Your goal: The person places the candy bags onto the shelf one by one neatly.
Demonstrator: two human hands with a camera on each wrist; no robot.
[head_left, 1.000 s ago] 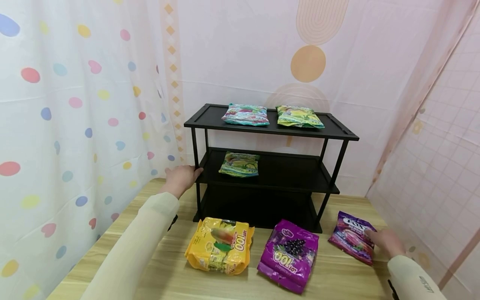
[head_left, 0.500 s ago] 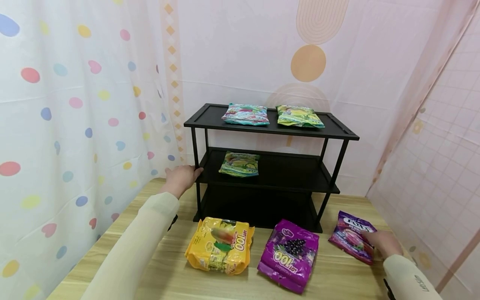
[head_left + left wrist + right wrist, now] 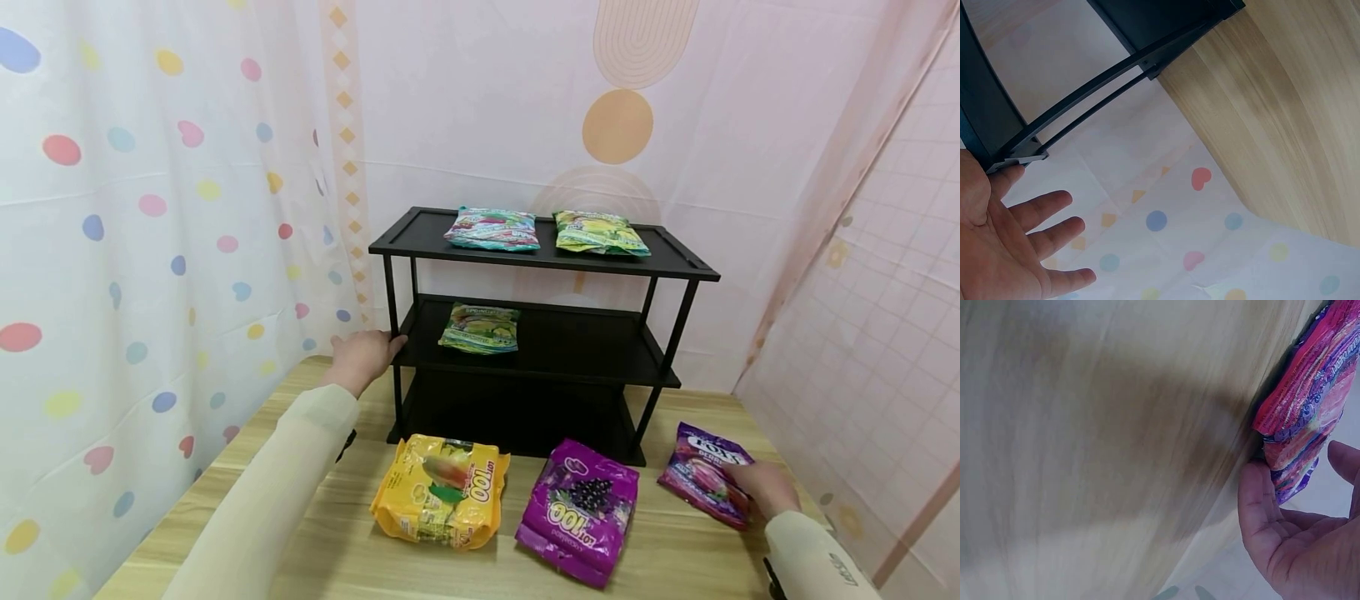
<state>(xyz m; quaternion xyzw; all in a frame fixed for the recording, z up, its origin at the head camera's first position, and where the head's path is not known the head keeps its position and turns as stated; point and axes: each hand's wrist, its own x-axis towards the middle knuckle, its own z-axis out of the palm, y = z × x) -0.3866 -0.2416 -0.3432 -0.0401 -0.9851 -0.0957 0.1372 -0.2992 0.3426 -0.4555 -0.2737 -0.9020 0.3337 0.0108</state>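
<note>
In the head view my left hand (image 3: 363,360) grips the left side of the black shelf rack (image 3: 532,367) at its middle shelf, thumb over the edge. The left wrist view shows the other fingers (image 3: 1057,234) extended past the rack's corner (image 3: 1019,156). At the right, my right hand (image 3: 768,490) holds the near-right edge of a purple Fox's candy bag (image 3: 701,479) lying on the table. In the right wrist view one finger (image 3: 1257,487) sits low against the bag (image 3: 1304,419), another digit at its upper side. The fingertip contact is partly hidden.
A yellow candy bag (image 3: 442,492) and a purple candy bag (image 3: 581,508) lie on the wooden table (image 3: 322,517) before the rack. Two packets, one teal-and-white (image 3: 491,229) and one yellow-green (image 3: 600,233), rest on the top shelf. A green packet (image 3: 480,329) lies on the middle shelf.
My right hand has shifted slightly left, further over the Fox's candy bag. The left hand stays at the rack, and the other packets have not moved.
</note>
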